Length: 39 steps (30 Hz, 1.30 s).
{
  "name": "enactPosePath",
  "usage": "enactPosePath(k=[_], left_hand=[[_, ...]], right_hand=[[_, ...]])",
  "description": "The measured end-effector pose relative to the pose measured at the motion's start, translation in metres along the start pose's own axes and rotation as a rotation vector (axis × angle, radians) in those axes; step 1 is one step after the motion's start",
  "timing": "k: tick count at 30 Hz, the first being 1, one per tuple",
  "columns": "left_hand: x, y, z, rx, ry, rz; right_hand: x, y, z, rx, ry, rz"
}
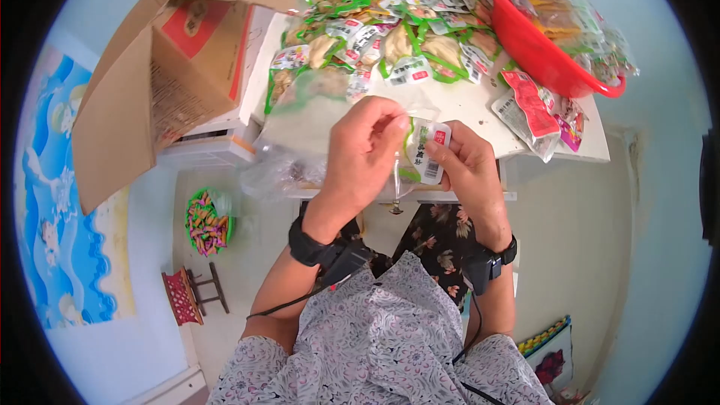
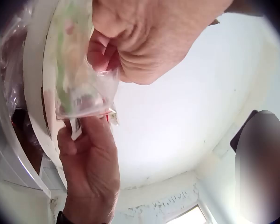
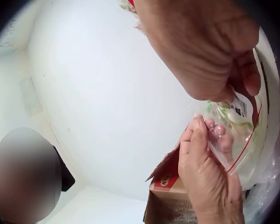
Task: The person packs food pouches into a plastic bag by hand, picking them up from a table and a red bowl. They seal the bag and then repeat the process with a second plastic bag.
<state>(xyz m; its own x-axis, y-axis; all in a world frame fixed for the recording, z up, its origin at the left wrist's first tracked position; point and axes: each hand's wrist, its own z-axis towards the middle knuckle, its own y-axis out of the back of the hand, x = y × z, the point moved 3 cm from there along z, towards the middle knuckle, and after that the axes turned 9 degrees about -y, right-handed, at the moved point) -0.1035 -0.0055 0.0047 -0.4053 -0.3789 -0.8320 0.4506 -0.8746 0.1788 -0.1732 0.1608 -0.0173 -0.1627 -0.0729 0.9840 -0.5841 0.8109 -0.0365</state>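
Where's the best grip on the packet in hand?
Pinch its flat right edge, coming from the right, as the right hand does. The packet stands upright and thin, and its left side is at the clear bag pinched by the left hand, so that edge looks like the only free one.

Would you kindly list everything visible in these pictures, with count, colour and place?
held packet: one, white and green, between both hands
clear bag: one, transparent with a red zip line, at the table's front edge
loose packets: many, green and white, heaped on the table
red basin: one, right rear of the table, full of packets
red packets: a few, beside the basin
cardboard box: one, brown, open, left of the table
table: one, white
green basket: one, on the floor
stool: one, red, on the floor
left hand: pinches the clear bag
right hand: pinches the held packet
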Motion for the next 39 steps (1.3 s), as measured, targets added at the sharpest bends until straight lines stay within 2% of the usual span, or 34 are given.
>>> enactPosePath(k=[1, 4, 8, 10, 12, 13, 15, 17, 20, 23, 26, 29, 32, 35, 39], left_hand=[[0.000, -0.004, 0.001, -0.032, -0.046, -0.019], [-0.007, -0.020, 0.002, 0.027, -0.170, -0.072], [-0.008, -0.028, -0.002, 0.055, -0.126, -0.226], [-0.001, -0.024, -0.001, 0.033, -0.166, -0.217], [0.007, -0.016, 0.002, 0.020, -0.239, -0.108], [0.007, -0.012, 0.001, 0.019, -0.201, -0.059], [0.005, -0.006, -0.005, 0.009, -0.115, 0.042], [0.001, -0.001, -0.008, 0.003, -0.125, 0.165], [-0.001, 0.004, -0.009, -0.015, -0.171, 0.265], [0.001, 0.007, -0.010, -0.036, -0.187, 0.311], [0.003, 0.010, -0.011, -0.038, -0.162, 0.304], [0.004, 0.012, -0.013, -0.028, -0.148, 0.299], [0.007, 0.010, -0.013, -0.030, -0.155, 0.275], [0.013, 0.012, -0.013, -0.052, -0.165, 0.237], [0.026, 0.017, -0.013, -0.082, -0.145, 0.247]], right_hand=[[0.001, -0.002, 0.001, 0.042, -0.050, -0.042], [0.009, -0.002, 0.007, 0.089, -0.089, 0.057], [0.009, -0.005, 0.021, 0.168, -0.033, 0.110], [0.000, -0.008, 0.029, 0.211, -0.059, 0.140], [-0.004, -0.008, 0.033, 0.144, -0.045, -0.154], [-0.005, -0.011, 0.037, 0.113, -0.035, -0.299], [-0.007, -0.017, 0.042, -0.009, 0.120, -0.367], [-0.009, -0.025, 0.045, -0.121, 0.278, -0.433], [-0.009, -0.034, 0.046, -0.218, 0.359, -0.507], [-0.028, -0.027, 0.055, -0.179, 0.225, -0.408], [-0.029, -0.024, 0.050, 0.003, -0.027, -0.232], [-0.004, -0.040, 0.040, 0.186, -0.058, -0.002], [-0.008, -0.038, 0.054, 0.307, 0.009, -0.150], [-0.010, -0.047, 0.058, 0.346, 0.014, -0.116], [-0.017, -0.045, 0.060, 0.223, 0.027, -0.065]])
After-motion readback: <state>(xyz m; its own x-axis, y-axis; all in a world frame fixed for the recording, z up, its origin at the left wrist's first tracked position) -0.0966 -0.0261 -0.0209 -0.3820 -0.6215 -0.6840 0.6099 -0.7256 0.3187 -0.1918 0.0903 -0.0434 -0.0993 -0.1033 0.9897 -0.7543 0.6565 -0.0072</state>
